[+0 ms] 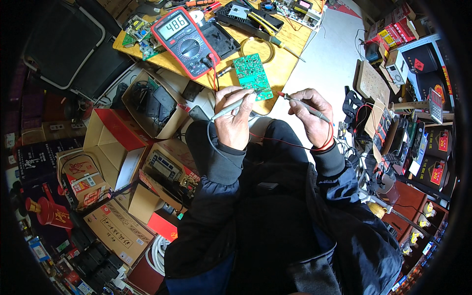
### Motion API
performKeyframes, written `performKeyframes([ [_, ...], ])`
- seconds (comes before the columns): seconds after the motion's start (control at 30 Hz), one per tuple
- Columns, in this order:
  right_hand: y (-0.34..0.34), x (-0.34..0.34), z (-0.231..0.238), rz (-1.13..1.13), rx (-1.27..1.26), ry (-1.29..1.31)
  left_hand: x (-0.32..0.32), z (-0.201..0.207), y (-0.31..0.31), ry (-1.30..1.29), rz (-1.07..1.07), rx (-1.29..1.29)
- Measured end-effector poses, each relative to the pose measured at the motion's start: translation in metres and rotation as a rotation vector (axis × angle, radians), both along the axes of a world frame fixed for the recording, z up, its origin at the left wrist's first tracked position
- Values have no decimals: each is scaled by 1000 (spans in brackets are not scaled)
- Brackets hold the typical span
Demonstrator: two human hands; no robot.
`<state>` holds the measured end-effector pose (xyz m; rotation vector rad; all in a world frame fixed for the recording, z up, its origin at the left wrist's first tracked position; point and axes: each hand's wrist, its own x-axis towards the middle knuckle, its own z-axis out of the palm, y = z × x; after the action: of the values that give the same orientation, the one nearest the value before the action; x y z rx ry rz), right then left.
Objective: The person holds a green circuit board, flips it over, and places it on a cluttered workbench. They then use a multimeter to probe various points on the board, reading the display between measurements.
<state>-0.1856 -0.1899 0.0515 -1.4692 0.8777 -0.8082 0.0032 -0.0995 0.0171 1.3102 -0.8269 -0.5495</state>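
Observation:
A green circuit board [251, 73] lies solder side up near the front edge of the wooden table [291, 45]. My left hand [233, 118] is closed around a grey test probe [230, 108], its tip by the board's lower part. Just right of the board, my right hand [314, 117] grips another test probe [309, 108] with a red tip collar, pointing left toward the board's lower right corner. Whether either tip touches the board I cannot tell. A red and grey multimeter [187, 43] lies to the left with digits lit on its display, and a red lead plugged in.
A screwdriver [291, 50], a ring of tape [271, 49] and a black tray [220, 39] lie behind the board. More circuit boards [138, 30] sit at the table's far left. Open cardboard boxes [114, 147] crowd the floor at left; cables and cartons stand right.

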Motion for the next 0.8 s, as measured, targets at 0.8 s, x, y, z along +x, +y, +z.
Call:
performKeyframes([
  [0.8, 1, 3, 2, -28, 38, -23, 15, -16, 11, 527, -57, -37],
])
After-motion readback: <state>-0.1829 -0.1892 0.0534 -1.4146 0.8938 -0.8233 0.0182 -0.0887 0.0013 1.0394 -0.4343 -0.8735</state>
